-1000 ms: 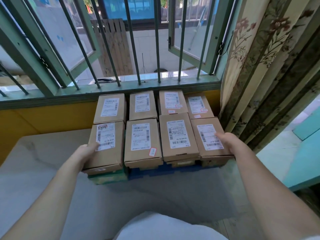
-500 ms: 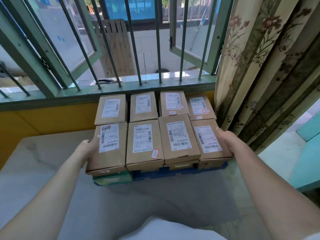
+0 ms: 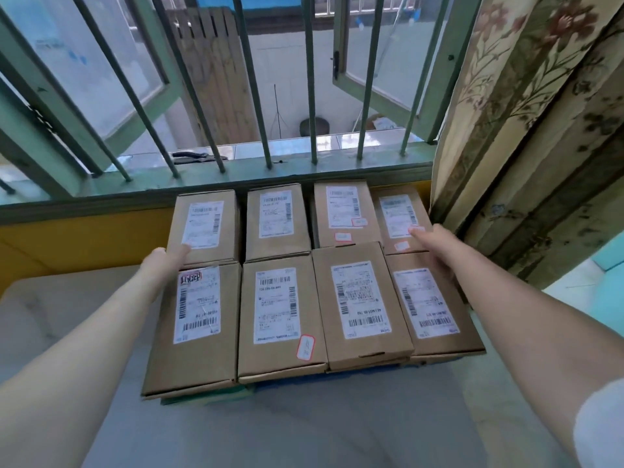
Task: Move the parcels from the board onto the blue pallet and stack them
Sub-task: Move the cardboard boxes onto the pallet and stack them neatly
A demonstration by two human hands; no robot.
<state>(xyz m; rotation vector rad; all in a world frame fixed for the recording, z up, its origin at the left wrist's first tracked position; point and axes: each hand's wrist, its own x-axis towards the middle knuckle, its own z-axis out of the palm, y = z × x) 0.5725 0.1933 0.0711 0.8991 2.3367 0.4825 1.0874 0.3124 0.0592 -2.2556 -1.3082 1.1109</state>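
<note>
Eight labelled cardboard parcels (image 3: 282,319) sit in two rows on the blue pallet (image 3: 337,378) — left hand (image 3: 169,260) and right hand (image 3: 430,239) rest flat, fingers extended, on the back-row corner boxes, gripping nothing.

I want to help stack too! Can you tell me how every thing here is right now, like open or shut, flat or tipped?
Parcels: closed, flat, labels up, two rows of four.
Third front parcel: sits a bit higher than its neighbours.
Blue pallet: under the parcels, mostly hidden.
Left hand: open, touching the back-left parcel.
Right hand: open, on the back-right parcel.
Window pane: swung open.
Curtain: drawn to the right side.
</note>
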